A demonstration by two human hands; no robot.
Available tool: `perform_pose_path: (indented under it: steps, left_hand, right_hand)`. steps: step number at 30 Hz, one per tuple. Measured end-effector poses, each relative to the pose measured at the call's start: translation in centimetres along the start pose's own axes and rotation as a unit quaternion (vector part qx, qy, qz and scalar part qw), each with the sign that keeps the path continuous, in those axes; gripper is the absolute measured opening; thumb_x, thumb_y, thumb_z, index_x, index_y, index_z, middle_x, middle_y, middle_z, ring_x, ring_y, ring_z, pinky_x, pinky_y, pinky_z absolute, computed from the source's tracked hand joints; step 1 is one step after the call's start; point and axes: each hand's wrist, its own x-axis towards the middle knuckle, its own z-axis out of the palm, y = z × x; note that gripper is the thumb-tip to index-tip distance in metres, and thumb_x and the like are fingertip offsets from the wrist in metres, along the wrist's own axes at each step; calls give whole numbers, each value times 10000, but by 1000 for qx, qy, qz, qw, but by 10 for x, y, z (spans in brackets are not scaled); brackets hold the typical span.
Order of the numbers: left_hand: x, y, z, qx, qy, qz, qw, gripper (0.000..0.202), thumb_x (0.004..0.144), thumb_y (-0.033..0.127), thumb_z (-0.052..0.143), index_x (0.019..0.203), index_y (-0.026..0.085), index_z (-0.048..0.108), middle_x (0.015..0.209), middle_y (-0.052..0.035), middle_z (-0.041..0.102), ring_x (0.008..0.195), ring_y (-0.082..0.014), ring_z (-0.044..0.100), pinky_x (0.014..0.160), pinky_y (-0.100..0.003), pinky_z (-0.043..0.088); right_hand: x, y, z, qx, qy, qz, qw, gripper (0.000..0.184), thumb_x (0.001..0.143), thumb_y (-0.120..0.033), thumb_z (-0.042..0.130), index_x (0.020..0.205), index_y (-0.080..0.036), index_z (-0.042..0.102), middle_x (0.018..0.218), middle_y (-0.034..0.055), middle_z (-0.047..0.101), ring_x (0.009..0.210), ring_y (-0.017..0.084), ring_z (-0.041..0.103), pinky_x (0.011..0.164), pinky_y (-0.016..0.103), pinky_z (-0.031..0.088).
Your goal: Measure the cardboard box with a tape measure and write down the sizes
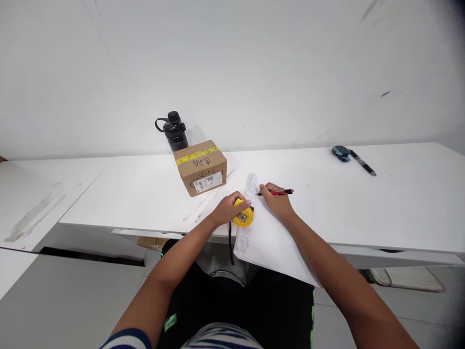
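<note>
My left hand (228,208) is closed around a yellow tape measure (243,215) resting on a white sheet of paper (271,242) at the table's front edge. A black strap hangs down from the tape measure. My right hand (276,200) grips a red pen (278,192) with its tip on the paper's upper left part, beside lines of handwriting. The sheet overhangs the table edge toward my lap.
A small cardboard box (201,166) with yellow tape and a label sits behind my left hand. A black water bottle (175,131) stands behind it by the wall. A dark round object (340,153) and a black pen (362,163) lie at the far right of the white table (399,203).
</note>
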Motion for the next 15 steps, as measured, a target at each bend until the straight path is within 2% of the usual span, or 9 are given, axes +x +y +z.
perform_pose_path:
  steps: [5, 15]
  left_hand:
    - [0, -1, 0, -2, 1, 2, 1000, 355, 848, 552, 583, 880, 200, 550, 840, 1, 646, 722, -118, 574, 669, -243, 467]
    - [0, -1, 0, 8, -1, 7, 1000, 383, 844, 578, 571, 883, 197, 558, 855, -14, 639, 749, -132, 578, 672, -252, 480]
  right_hand:
    - [1, -1, -1, 3, -12, 0, 1000, 352, 831, -466, 539, 581, -223, 486, 649, 6, 601, 666, 177, 523, 659, 312, 394]
    - [1, 0, -1, -1, 5, 11, 1000, 353, 838, -467, 522, 584, -222, 499, 659, 16, 623, 681, 186, 541, 667, 319, 397]
